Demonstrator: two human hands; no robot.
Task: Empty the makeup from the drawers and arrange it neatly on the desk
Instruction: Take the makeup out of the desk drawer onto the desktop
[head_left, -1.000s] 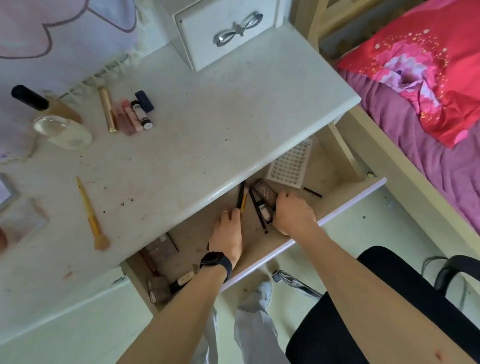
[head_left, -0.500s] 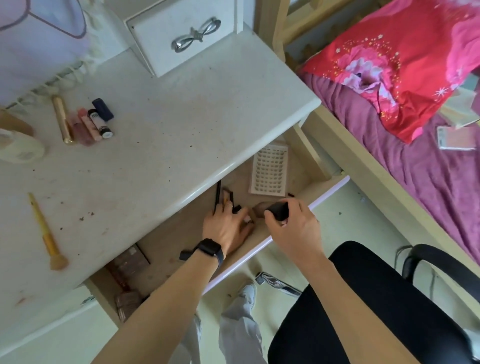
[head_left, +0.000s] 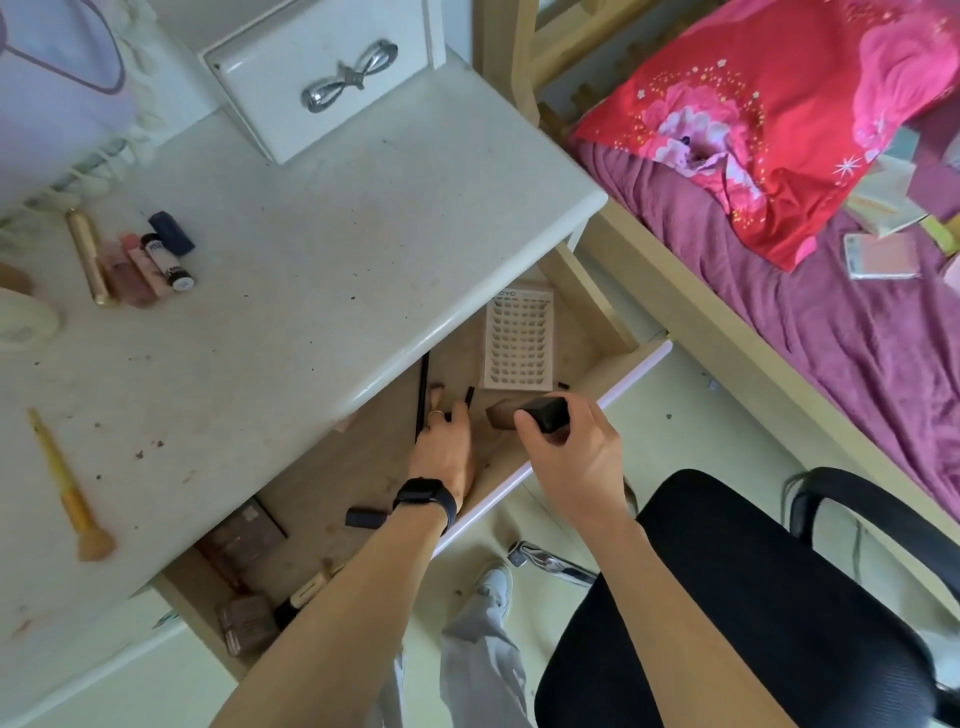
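Black wristwatch (head_left: 423, 496), 1 ring (head_left: 435, 413) on left hand (head_left: 441, 457), grey trousers (head_left: 478, 660), pale shoe (head_left: 493, 582).

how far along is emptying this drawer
Early. Done: a few tubes and a brush lie on the desk. In hand: right hand holds a black case, left hand grips pencils in the drawer. Left: lash tray, palettes, black cap.

Back of drawer (head_left: 353, 467) unseen under desk (head_left: 311, 286)
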